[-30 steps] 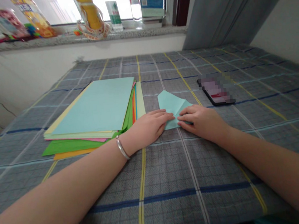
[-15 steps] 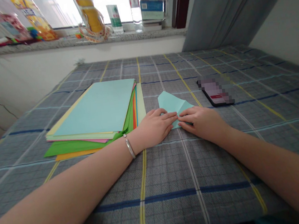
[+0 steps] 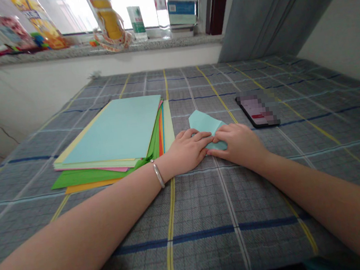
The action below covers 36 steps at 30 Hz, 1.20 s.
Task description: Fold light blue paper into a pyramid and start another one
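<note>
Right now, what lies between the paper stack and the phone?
Head view: the folded blue paper lies between paper stack and phone, left hand and right hand pressing on it.

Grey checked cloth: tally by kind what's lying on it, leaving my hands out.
Stack of coloured paper sheets: 1
Folded light-blue paper piece, pressed under the left hand and right hand: 1
Black phone: 1
Total: 3
</note>
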### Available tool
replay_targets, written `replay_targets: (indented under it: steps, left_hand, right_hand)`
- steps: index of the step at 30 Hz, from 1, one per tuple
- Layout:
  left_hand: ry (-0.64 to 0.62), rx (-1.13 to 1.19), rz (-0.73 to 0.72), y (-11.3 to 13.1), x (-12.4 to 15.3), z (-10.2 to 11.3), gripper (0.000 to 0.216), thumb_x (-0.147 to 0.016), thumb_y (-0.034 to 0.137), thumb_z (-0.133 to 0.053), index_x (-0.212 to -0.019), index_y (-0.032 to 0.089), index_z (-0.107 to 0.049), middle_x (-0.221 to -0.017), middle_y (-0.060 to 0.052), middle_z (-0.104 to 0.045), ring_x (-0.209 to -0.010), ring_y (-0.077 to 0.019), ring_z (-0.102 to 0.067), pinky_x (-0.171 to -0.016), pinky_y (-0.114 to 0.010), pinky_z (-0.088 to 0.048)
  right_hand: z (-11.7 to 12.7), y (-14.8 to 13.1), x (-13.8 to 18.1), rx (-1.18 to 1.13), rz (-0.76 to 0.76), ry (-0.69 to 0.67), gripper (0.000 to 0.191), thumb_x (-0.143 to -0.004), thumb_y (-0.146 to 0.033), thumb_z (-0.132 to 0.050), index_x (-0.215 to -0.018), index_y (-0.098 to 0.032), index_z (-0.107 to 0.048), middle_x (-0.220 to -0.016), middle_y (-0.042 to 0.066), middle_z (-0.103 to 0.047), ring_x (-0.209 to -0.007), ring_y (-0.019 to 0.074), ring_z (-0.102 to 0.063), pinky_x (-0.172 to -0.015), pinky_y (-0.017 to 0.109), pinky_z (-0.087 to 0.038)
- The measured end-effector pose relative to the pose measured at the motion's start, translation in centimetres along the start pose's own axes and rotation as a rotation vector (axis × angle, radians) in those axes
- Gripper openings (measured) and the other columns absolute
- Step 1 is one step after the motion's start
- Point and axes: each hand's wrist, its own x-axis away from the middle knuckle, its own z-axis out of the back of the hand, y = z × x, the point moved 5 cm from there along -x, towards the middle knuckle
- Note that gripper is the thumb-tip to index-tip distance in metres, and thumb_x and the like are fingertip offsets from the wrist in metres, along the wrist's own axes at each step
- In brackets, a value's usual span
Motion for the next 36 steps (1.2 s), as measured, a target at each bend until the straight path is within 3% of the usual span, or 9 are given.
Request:
replay_targets:
  steps: [5,8,12,17,24,36]
  left_hand:
    - [0.000,0.007,0.013,-0.4,-0.1,-0.3,0.039,-0.099,0.036,-0.041,-0.135,0.024,-0.051,-0.147,-0.001,-0.047,-0.123,-0.0275,-0.042,-0.105,-0.046,-0.033]
    - [0.006,-0.017,0.001,-0.4,-0.1,-0.4,0.039,-0.100,0.039,-0.037,-0.133,0.027,-0.052,-0.146,-0.001,-0.047,-0.123,-0.0282,-0.042,-0.103,-0.047,-0.033]
    - [-0.020,-0.061,-0.024,-0.1,0.1,-0.3,0.041,-0.101,0.038,-0.031,-0.135,0.025,-0.051,-0.148,-0.002,-0.045,-0.124,-0.0291,-0.042,-0.103,-0.048,-0.033]
    - [-0.070,-0.089,-0.035,0.0,0.2,-0.2,0.044,-0.101,0.034,-0.031,-0.141,0.022,-0.045,-0.152,-0.003,-0.040,-0.130,-0.0314,-0.039,-0.104,-0.050,-0.033]
    - [-0.098,-0.073,-0.050,-0.2,0.1,-0.7,0.047,-0.102,0.033,-0.031,-0.146,0.020,-0.037,-0.156,-0.005,-0.033,-0.145,-0.0292,-0.026,-0.117,-0.051,-0.017]
    - [-0.137,-0.042,-0.031,-0.4,0.2,-0.8,0.049,-0.102,0.034,-0.030,-0.150,0.023,-0.030,-0.158,-0.003,-0.027,-0.147,-0.0285,-0.022,-0.118,-0.053,-0.014]
  right_hand:
    - [0.0,-0.1,0.1,-0.008,0.064,0.010,0.031,-0.083,-0.050,-0.064,-0.090,-0.021,-0.071,-0.092,0.007,-0.069,-0.088,0.0243,-0.059,-0.080,0.038,-0.040]
    - [0.1,-0.7,0.3,-0.046,0.223,0.036,0.020,-0.087,-0.040,-0.063,-0.086,-0.022,-0.072,-0.097,0.006,-0.071,-0.091,0.0227,-0.058,-0.083,0.038,-0.040]
    - [0.4,-1.3,0.5,-0.084,0.404,0.050,0.023,-0.093,-0.031,-0.056,-0.080,-0.023,-0.073,-0.089,0.003,-0.073,-0.087,0.0202,-0.058,-0.081,0.036,-0.042]
    - [0.6,-1.7,0.8,-0.124,0.521,0.011,0.023,-0.095,-0.025,-0.051,-0.095,-0.023,-0.074,-0.092,0.002,-0.075,-0.091,0.0195,-0.060,-0.084,0.035,-0.044]
    - [1.2,-2.1,0.8,-0.030,0.555,-0.033,0.021,-0.094,-0.025,-0.053,-0.090,-0.023,-0.074,-0.088,0.005,-0.073,-0.092,0.0209,-0.060,-0.083,0.037,-0.044]
    - [1.6,-1.0,1.5,-0.013,0.550,-0.126,0.023,-0.091,-0.020,-0.051,-0.081,-0.021,-0.071,-0.089,0.004,-0.073,-0.091,0.0200,-0.060,-0.084,0.036,-0.046]
